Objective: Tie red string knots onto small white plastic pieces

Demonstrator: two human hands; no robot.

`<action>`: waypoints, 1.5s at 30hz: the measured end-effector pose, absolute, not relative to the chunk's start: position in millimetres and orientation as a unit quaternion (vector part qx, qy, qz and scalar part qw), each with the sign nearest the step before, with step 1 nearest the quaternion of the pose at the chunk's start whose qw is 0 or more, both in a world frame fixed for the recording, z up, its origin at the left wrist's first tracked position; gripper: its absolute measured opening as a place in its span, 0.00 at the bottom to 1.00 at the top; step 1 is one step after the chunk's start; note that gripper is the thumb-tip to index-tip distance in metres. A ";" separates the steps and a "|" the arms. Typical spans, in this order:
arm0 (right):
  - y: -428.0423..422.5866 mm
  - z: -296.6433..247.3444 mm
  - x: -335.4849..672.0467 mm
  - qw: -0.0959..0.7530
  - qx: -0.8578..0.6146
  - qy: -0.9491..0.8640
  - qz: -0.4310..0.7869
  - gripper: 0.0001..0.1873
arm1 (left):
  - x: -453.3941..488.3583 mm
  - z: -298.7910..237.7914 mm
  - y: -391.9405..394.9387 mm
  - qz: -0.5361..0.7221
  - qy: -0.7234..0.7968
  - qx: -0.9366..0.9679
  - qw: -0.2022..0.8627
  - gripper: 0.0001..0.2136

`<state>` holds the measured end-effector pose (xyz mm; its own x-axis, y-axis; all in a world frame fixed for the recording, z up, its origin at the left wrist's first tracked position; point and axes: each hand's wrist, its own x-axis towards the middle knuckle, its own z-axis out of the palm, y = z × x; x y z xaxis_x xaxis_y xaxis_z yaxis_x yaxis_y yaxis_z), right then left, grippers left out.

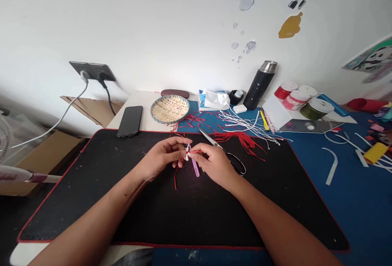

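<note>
Over the middle of the black mat (147,213), my left hand (165,153) and my right hand (216,164) meet, fingertips almost touching. My left thumb and fingers pinch a small piece of white cord (187,157) with red cord wound at it. Between my right thumb and forefinger runs a red cord (195,152), pulled toward the right. A slim purple plastic tool (195,168) passes by the white cord and hangs below the fingertips; its exact kind is unclear. A loose red cord end (175,180) dangles below my left hand. Fingers partly hide the joined cords.
Scissors (211,138) lie partly behind my right hand. Beyond are red cords (241,138), white cords (248,121), a woven basket (170,110), a phone (130,121), a tissue box (213,100) and a black flask (259,86). Lidded tubs (317,108) stand at right.
</note>
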<state>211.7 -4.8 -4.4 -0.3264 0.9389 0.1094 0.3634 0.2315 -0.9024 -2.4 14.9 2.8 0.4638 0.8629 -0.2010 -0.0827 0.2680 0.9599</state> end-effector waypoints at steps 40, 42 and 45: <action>-2.3 -9.0 205.3 0.392 -0.458 -0.553 0.576 0.15 | 8.4 7.1 10.5 0.371 0.408 0.476 0.685 0.20; -2.1 -9.1 205.2 0.390 -0.456 -0.550 0.581 0.16 | 8.1 7.3 10.1 0.364 0.412 0.482 0.682 0.18; -1.8 -8.5 205.4 0.388 -0.448 -0.547 0.591 0.16 | 7.6 7.2 9.7 0.360 0.412 0.473 0.690 0.18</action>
